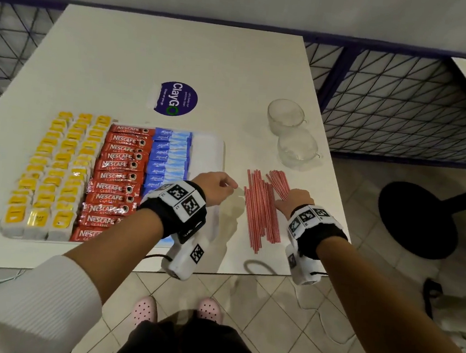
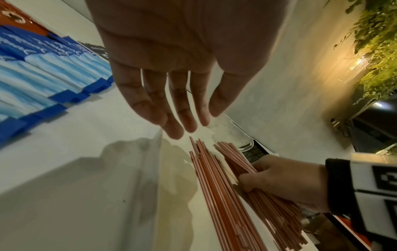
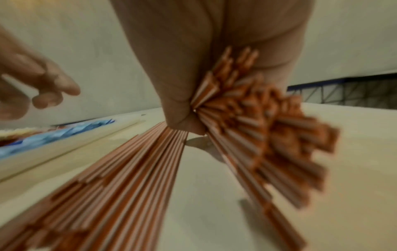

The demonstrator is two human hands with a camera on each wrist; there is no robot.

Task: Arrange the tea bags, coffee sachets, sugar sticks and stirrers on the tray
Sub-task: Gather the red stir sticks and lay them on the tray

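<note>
A white tray (image 1: 208,151) carries rows of yellow tea bags (image 1: 55,176), red coffee sachets (image 1: 118,176) and blue sugar sticks (image 1: 168,153); its right strip is bare. Red-and-white stirrers (image 1: 259,213) lie loose on the table to the right of the tray. My right hand (image 1: 295,200) grips a fanned bunch of stirrers (image 3: 257,135) beside the loose pile (image 3: 128,169). My left hand (image 1: 222,186) hovers over the tray's right edge. Its fingers (image 2: 182,125) hang relaxed and hold nothing.
Two clear glass cups (image 1: 286,116) (image 1: 297,148) stand behind the stirrers. A purple round sticker (image 1: 176,99) is on the white table (image 1: 181,52). The table's near edge runs just below my wrists. A black stool base (image 1: 415,219) stands on the floor to the right.
</note>
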